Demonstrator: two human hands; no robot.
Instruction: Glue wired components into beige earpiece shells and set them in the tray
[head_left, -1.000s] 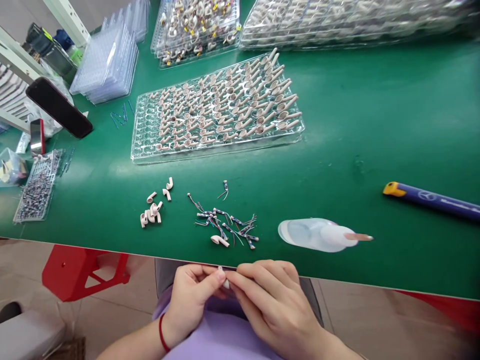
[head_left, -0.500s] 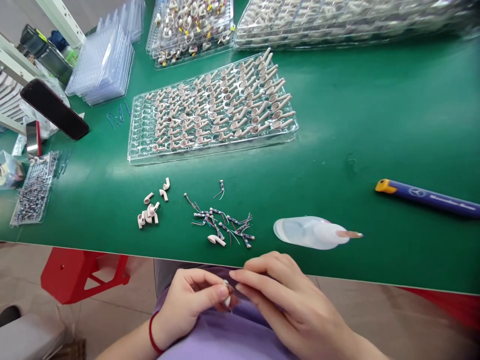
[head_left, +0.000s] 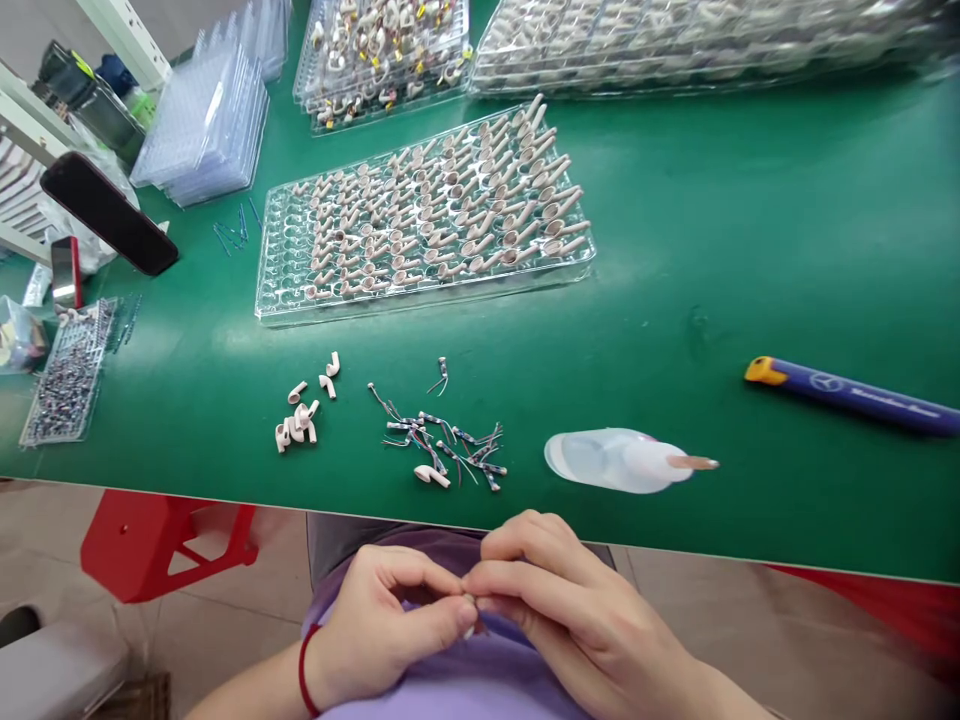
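Note:
Just in front of the table edge, over my lap, my left hand [head_left: 394, 620] pinches a small white earbud shell [head_left: 469, 632] between thumb and forefinger. My right hand [head_left: 574, 605] meets it there, its thumb and forefinger closed at the top of the shell. The fingers cover most of the piece. On the table above my hands lies a loose pile of small circuit boards with thin wires [head_left: 442, 445]. A single earbud shell [head_left: 432, 476] rests at the pile's near side. Further left is a cluster of pale earbud shells [head_left: 298, 425].
A squeeze bottle [head_left: 619, 460] lies on its side to the right, with a blue utility knife [head_left: 847, 393] beyond. Behind stands a clear tray [head_left: 281, 250] with rows of earbud shells. Stacked empty trays [head_left: 199, 130], a phone [head_left: 109, 213] and a tray of small parts [head_left: 71, 375] are left.
My right hand's fingertips have moved left and down onto the earbud shell and closed there. My left hand has shifted slightly right with the shell.

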